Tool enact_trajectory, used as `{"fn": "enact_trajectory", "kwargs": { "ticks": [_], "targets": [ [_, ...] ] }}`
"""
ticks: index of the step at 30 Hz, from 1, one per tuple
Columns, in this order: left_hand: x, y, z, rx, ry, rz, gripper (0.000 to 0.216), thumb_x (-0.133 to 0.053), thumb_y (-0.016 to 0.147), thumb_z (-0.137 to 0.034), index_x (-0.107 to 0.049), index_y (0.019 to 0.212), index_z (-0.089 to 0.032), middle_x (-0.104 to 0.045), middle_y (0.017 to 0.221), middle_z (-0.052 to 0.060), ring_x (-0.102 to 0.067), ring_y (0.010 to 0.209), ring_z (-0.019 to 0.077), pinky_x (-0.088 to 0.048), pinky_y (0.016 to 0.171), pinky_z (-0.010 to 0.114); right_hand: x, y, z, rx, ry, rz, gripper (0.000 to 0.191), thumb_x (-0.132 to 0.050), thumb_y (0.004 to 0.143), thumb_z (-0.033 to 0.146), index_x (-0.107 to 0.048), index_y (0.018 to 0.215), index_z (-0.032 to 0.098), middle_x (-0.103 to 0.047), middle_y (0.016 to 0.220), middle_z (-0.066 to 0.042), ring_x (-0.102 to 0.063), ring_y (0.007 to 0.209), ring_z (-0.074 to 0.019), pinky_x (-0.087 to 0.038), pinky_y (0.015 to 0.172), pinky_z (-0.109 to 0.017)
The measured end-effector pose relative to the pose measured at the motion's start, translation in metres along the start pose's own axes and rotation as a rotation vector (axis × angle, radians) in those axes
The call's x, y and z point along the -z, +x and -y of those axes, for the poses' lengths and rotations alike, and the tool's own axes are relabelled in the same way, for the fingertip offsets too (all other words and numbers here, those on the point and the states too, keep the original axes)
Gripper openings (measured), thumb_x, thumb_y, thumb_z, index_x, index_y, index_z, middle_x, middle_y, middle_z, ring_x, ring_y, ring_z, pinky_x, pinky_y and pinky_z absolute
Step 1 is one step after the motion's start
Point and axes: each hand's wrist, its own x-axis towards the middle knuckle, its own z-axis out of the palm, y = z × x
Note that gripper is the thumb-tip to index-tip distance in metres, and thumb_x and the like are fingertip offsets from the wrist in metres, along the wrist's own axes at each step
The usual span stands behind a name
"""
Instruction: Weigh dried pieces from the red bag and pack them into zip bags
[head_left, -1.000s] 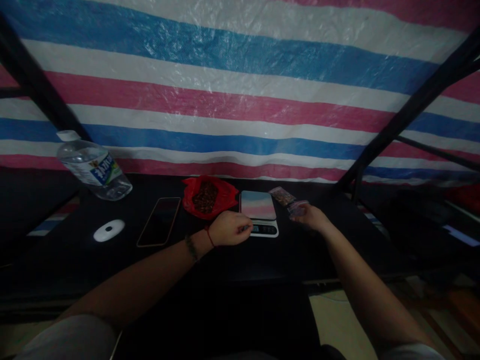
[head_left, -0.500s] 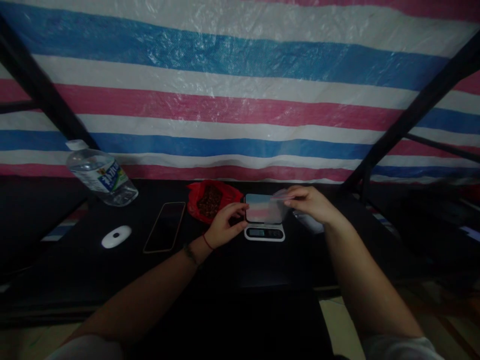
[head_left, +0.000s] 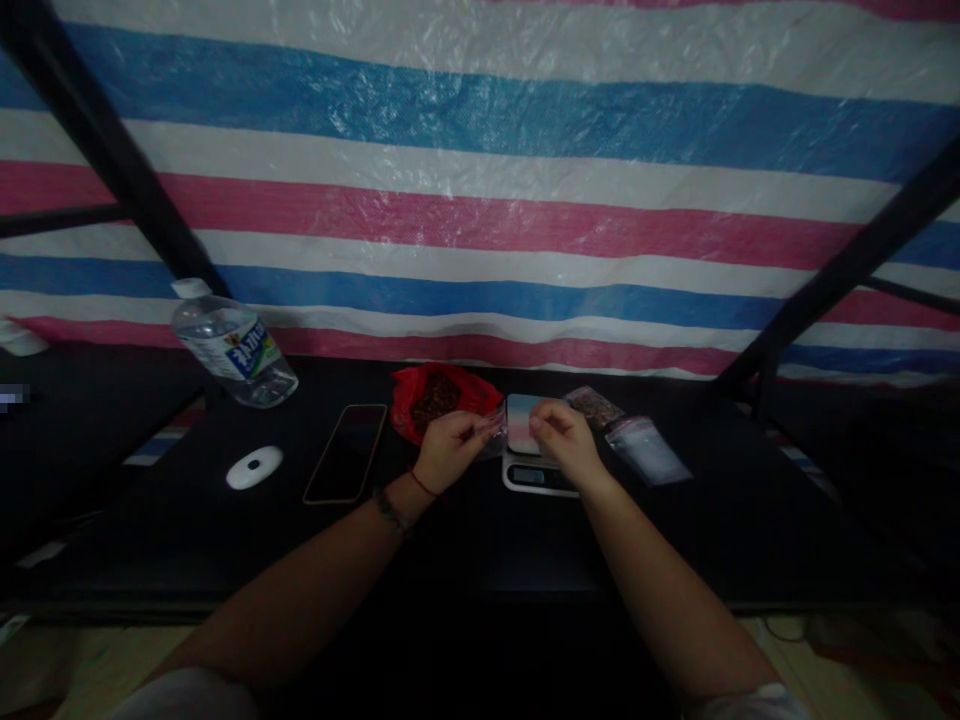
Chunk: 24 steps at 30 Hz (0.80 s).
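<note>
My left hand (head_left: 450, 448) pinches a clear plastic bag (head_left: 491, 436) at the left side of a small digital scale (head_left: 541, 476). Above the scale's shiny weighing plate (head_left: 520, 432) is my right hand (head_left: 568, 440), its fingers curled together. Whatever may be between those fingers is hidden. Just behind my left hand, an open red plastic bag (head_left: 405, 396) holds small brown pieces (head_left: 436, 398). To the right of the scale lie a small clear bag with brownish contents (head_left: 595, 407) and some clear bags (head_left: 648, 452).
A phone (head_left: 346, 453) lies left of the red bag, with a white oval device (head_left: 255, 467) beside it. A clear bottle (head_left: 238, 350) leans at the back left. Behind the black table (head_left: 480, 560) hangs a striped sheet (head_left: 480, 230) between dark metal bars (head_left: 787, 320).
The clear bag has passed from my right hand to my left. My right hand has come left over the scale, and the bags on the right now show more fully. The view has shifted slightly.
</note>
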Motion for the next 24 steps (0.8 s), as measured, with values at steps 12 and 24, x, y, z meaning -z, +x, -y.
{"fn": "enact_trajectory", "kwargs": {
  "ticks": [12, 24],
  "targets": [
    [-0.002, 0.000, -0.003, -0.237, 0.259, 0.020, 0.011, -0.058, 0.088, -0.023, -0.068, 0.090, -0.018, -0.070, 0.084, 0.006, -0.063, 0.081, 0.0181, -0.050, 0.080, 0.034, -0.015, -0.007, 0.003, 0.014, -0.220, 0.195, 0.026, -0.052, 0.091, 0.040, -0.068, 0.084, 0.021, -0.067, 0.079, -0.003, -0.062, 0.073, -0.0155, -0.049, 0.068, -0.027],
    [0.011, 0.002, -0.007, -0.268, 0.248, 0.271, 0.079, -0.070, 0.073, -0.052, -0.042, 0.138, -0.017, -0.052, 0.136, 0.017, -0.048, 0.126, 0.0310, -0.035, 0.110, 0.050, -0.007, -0.004, -0.003, -0.059, -0.171, 0.186, 0.011, -0.066, 0.074, 0.024, -0.074, 0.080, 0.021, -0.073, 0.079, -0.004, -0.066, 0.072, -0.0168, -0.052, 0.068, -0.029]
  ]
}}
